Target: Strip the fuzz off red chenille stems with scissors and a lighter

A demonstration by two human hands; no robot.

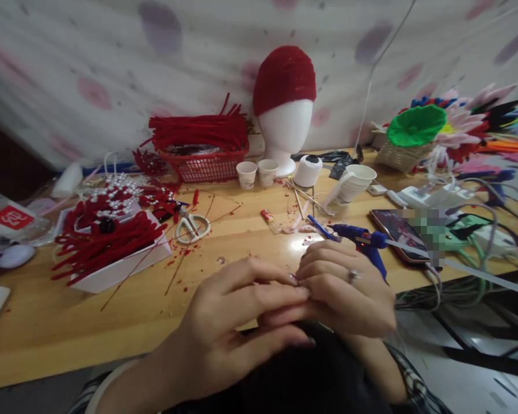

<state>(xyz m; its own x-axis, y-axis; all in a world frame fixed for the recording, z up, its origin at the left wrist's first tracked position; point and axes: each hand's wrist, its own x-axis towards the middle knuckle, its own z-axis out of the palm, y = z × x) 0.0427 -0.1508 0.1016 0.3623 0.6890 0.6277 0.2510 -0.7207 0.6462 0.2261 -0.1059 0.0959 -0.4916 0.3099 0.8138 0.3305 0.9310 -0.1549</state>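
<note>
Both hands meet above the table's front edge, fingertips touching. My left hand (246, 316) reaches in from the lower left, its fingers pressed together and pointing right; whatever they may pinch is too small to make out. Curled over those fingertips is my right hand (349, 287), with a ring on one finger; its palm side is hidden. Just behind it a blue glue gun (362, 237) lies on the wooden table (224, 244). White-handled scissors (193, 228) rest farther left, near thin dark red stems and red scraps.
A white box (121, 270) of red fuzzy stems stands left. Behind are a red basket (209, 167), paper cups (247, 175), a thread spool (308, 171) and a white foam head (286, 129) in a red cap. A phone (399, 233) and cables (479, 253) lie right.
</note>
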